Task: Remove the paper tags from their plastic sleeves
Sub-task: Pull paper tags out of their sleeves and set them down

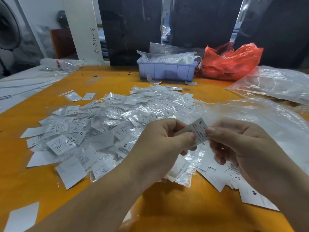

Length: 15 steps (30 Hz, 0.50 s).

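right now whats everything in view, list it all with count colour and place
held tag: one, white, marked S, between both hands
sleeved tags: a heap, too many to count, white in clear plastic, table centre
loose tags: a pile, white, near right
table: one, orange
bin: one, lilac, far centre
red bag: one, right of bin
clear bags: several, far right
left hand: fingers pinch held tag
right hand: fingers pinch held tag
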Available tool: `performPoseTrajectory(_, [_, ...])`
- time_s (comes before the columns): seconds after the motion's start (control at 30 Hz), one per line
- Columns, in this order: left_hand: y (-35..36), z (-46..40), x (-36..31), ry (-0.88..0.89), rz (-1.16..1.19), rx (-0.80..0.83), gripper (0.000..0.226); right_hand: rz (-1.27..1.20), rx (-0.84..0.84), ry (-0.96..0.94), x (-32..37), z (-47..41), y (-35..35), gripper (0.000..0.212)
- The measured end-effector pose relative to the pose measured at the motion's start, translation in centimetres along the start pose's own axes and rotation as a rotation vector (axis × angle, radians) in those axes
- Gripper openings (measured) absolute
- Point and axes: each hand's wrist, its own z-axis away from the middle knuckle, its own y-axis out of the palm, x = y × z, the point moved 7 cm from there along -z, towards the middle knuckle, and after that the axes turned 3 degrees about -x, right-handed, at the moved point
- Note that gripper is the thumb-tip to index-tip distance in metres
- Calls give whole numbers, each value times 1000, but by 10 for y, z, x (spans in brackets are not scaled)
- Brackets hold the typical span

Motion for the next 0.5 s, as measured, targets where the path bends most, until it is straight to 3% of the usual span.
performPoseTrajectory(0.27, [-5,-1,0,-13,-8,-46,6,55,-27,-14,0,1,3,35])
performPoseTrajectory(0.5, [2,1,-5,-1,-11,28,5,29,-52,-45,3,3,1,31])
